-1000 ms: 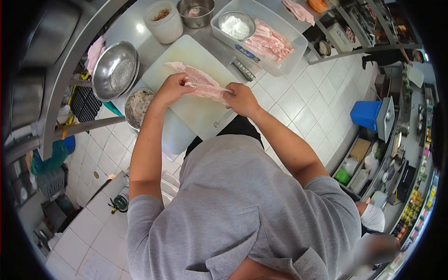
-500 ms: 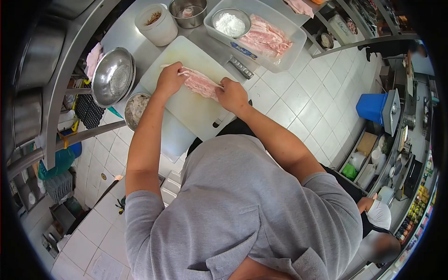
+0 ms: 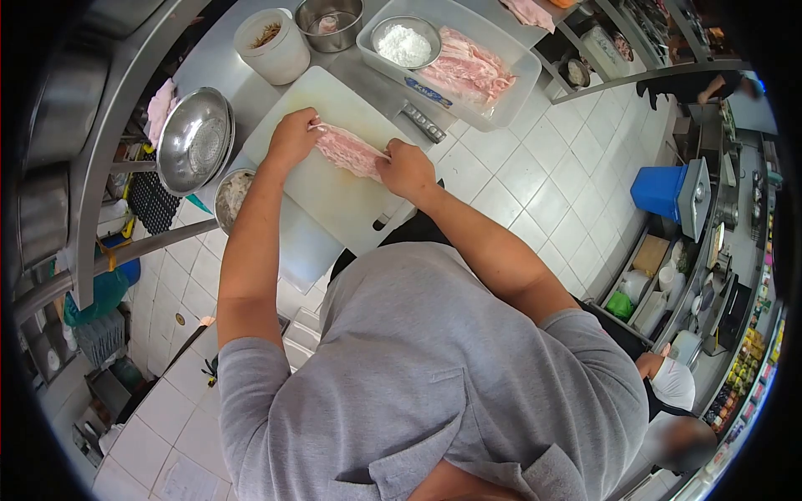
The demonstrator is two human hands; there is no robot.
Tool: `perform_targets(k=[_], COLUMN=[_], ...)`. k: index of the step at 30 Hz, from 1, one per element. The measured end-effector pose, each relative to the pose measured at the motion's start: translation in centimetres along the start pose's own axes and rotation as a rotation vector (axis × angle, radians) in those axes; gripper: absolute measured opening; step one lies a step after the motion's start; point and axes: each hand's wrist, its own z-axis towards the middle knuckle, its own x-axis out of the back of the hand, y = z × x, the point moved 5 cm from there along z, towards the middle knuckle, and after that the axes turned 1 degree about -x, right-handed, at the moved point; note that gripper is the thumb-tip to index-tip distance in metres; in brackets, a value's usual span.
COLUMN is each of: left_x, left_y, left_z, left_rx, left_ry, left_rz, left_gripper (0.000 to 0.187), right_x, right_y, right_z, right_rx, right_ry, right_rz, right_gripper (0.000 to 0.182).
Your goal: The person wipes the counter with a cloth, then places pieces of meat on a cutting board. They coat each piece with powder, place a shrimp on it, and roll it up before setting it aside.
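Observation:
A pale pink slab of raw meat (image 3: 349, 151), streaked with fat like pork belly, stretches between my two hands over the white cutting board (image 3: 322, 204). My left hand (image 3: 292, 138) pinches its left end, fingers closed. At the other end, my right hand (image 3: 406, 169) grips the meat between thumb and curled fingers. A knife (image 3: 424, 122) with a dotted metal handle lies beyond the board's right side. Close to my left forearm is a metal bowl (image 3: 231, 199) of greyish, wet-looking food.
Behind the board stand a plastic tub (image 3: 528, 83) of more meat, a bowl of white powder (image 3: 406, 45), a white container (image 3: 278, 60) and a steel pot (image 3: 329, 23). Steel strainers (image 3: 194, 142) sit at the left. Another person (image 3: 673, 384) is at the lower right.
The whole view has shifted slightly, moving the board and tub a little left in the picture. Both hands keep hold of the meat, which looks flatter and more spread out.

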Motion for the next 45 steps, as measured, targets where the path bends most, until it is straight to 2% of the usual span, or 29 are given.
perform_targets(k=[7, 10, 12, 14, 16, 17, 19, 20, 22, 25, 28, 29, 30, 31, 32, 33, 34, 36, 39, 43, 45], left_x=[0.3, 1.2, 1.9, 0.0, -5.0, -6.6, -8.4, -8.4, -7.5, -5.4, -2.6, -2.2, -1.5, -1.4, -1.5, -1.9, -2.3, -2.6, -3.0, -3.4, -3.7], left_y=[-1.6, -1.5, -0.5, 2.0, 3.5, 4.1, 5.8, 5.4, 3.4, 0.6, -0.4, -0.3, 1.0, 2.0, 2.7, 3.7, 4.5, 4.9, 4.3, 4.3, 4.2], left_z=[0.2, -0.2, -1.8, -3.9, -6.0, -7.2, -9.0, -8.8, -7.7, -5.9, -6.0, -6.4, -7.1, -7.8, -8.1, -8.4, -8.7, -8.6, -8.1, -8.9, -9.1], left_rx=[0.024, 0.019, 0.11, 0.035, -0.087, -0.082, -0.176, -0.17, -0.019, 0.064, 0.193, 0.197, 0.065, -0.069, -0.072, -0.183, -0.29, -0.305, -0.338, -0.361, -0.332], left_ry=[0.071, 0.198, 0.478, 0.44, 0.181, 0.187, 0.297, 0.299, 0.214, 0.222, 0.369, 0.369, 0.385, 0.397, 0.391, 0.349, 0.308, 0.266, 0.231, 0.266, 0.279], left_rz=[-0.063, 0.01, 0.342, 0.449, 0.382, 0.383, 0.4, 0.393, 0.411, 0.469, 0.408, 0.404, 0.299, 0.193, 0.192, 0.12, 0.048, 0.017, -0.045, -0.111, -0.106], left_gripper=[0.025, 0.02, 0.019, 0.022, 0.042, 0.042, 0.065, 0.065, 0.08, 0.083, 0.078, 0.078, 0.069, 0.061, 0.061, 0.05, 0.04, 0.038, 0.04, 0.051, 0.051], right_x=[0.5, 0.4, 0.3, 0.2, 0.3, 0.3, 0.0, -0.4, -0.2, 2.1, 3.2, 3.1, 3.0, 2.6, 1.8, 1.0, 0.4, -1.3, -4.0, -5.4, -4.4], right_y=[-0.6, -0.6, -0.6, -0.6, -0.7, -0.7, 0.0, 0.5, 1.1, 1.5, 2.1, 1.7, 1.5, 1.0, -0.9, -3.0, -4.6, -7.8, -8.7, -8.5, -7.9], right_z=[0.0, 0.2, 0.2, 0.3, 0.3, 0.4, 0.7, 0.9, 0.4, -1.2, -2.6, -2.8, -3.0, -3.0, -2.5, -2.3, -2.0, -1.2, 0.5, 1.7, 1.8], right_rx=[-0.043, -0.041, -0.028, -0.03, -0.029, -0.039, -0.046, -0.052, -0.056, -0.052, -0.063, 0.017, 0.094, 0.087, 0.26, 0.434, 0.433, 0.492, 0.44, 0.498, 0.483], right_ry=[-0.061, -0.055, -0.03, -0.029, -0.028, -0.041, -0.056, -0.063, -0.079, -0.053, -0.044, -0.042, -0.039, -0.042, -0.024, -0.008, -0.011, -0.087, -0.205, -0.169, -0.195], right_rz=[-0.011, -0.03, -0.035, -0.032, -0.032, -0.03, -0.036, 0.014, 0.053, -0.028, -0.127, -0.164, -0.198, -0.198, -0.249, -0.298, -0.295, -0.548, -0.694, -0.792, -0.681], right_gripper=[0.044, 0.044, 0.044, 0.044, 0.044, 0.044, 0.044, 0.044, 0.043, 0.041, 0.039, 0.038, 0.036, 0.036, 0.035, 0.033, 0.033, 0.028, 0.025, 0.023, 0.025])
